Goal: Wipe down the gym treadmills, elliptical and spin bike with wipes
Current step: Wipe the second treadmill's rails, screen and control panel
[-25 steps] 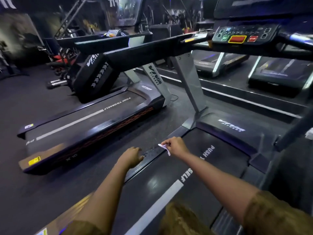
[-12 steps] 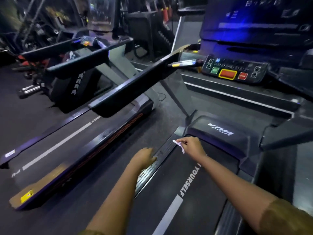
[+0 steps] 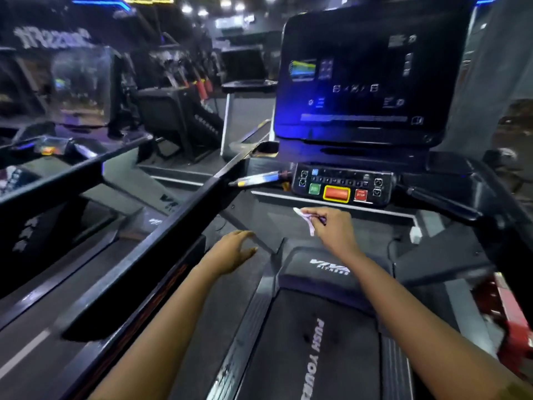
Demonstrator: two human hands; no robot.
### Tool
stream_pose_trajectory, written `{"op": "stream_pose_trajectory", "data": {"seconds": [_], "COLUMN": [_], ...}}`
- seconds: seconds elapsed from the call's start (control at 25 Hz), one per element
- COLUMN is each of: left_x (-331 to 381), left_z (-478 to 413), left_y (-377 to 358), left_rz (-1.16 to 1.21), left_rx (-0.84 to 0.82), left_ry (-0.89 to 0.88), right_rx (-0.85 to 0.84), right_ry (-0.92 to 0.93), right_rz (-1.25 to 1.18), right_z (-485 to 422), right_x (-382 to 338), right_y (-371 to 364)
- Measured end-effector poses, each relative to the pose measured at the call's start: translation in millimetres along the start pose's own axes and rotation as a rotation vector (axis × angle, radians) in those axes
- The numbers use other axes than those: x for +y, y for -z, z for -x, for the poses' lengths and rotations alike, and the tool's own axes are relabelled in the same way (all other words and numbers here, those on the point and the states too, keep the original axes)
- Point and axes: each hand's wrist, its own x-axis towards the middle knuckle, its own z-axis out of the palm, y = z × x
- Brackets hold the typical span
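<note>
The neighbouring treadmill [image 3: 43, 327] is bordered by the left handrail [image 3: 161, 215]. Just beside the rail's inner edge, the left hand [image 3: 230, 252] is held relaxed, grasping nothing. The wipe [image 3: 305, 220] is pinched in the right hand [image 3: 334, 226], in open room below the control panel [image 3: 341, 186]. The contents of the cup holder [image 3: 265, 148] cannot be told.

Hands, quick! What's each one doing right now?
Left hand: open, holding nothing.
Right hand: closed, pinching a white wipe.
</note>
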Motion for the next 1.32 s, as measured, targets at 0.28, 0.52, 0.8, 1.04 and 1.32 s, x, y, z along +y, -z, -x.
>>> {"op": "stream_pose_trajectory", "data": {"seconds": [0.28, 0.52, 0.8, 1.04, 1.32], "left_x": [9, 10, -13, -5, -8], "left_z": [-149, -285, -431, -482, -562], "left_y": [36, 38, 37, 68, 103], "left_rz": [0.11, 0.375, 0.769, 1.044, 1.172], "left_rx": [0.094, 0.303, 0.454, 0.502, 0.474], "left_ry": [-0.215, -0.182, -0.097, -0.072, -0.316], "right_rx": [0.198, 0.265, 0.282, 0.268, 0.222], "right_ry": [-0.046, 0.103, 0.262, 0.582, 0.795], "right_rz": [0.118, 0.173, 0.187, 0.369, 0.583], "right_z": [-113, -235, -357, -432, -531], "right_x": [34, 79, 114, 104, 67], "right_y": [10, 4, -9, -32, -39]}}
